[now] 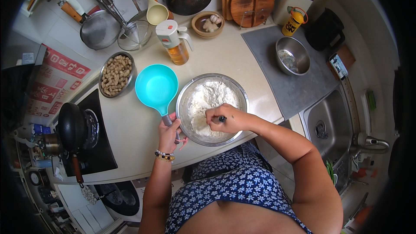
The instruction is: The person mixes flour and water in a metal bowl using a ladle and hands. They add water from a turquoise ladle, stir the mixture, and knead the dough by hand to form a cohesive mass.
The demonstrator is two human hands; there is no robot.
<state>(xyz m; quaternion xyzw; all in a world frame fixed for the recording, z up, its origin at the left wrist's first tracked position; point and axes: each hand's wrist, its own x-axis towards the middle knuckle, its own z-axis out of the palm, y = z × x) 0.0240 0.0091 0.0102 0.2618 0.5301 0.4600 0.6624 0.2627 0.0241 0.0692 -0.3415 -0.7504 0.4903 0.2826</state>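
A stainless steel bowl (244, 97) near the counter's front edge holds white flour (214, 92), rough and partly clumped. My right hand (226, 118) is over the bowl, fist closed around the dark handle of a utensil (222, 119). The utensil's lower end is hidden by the hand and flour. My left hand (169, 131) grips the grey handle of a turquoise plastic ladle (156, 86), just left of the bowl. The ladle's wide cup faces up, and its inside looks empty. Fingers of the left hand are close to the bowl's rim; whether they touch it, I cannot tell.
Behind the ladle stand an oil jug (175, 44) and a metal bowl of peanuts (116, 74). A black wok (73, 126) sits on the stove at left. To the right are a steel bowl (292, 55) on a grey mat (269, 61), and the sink (334, 117).
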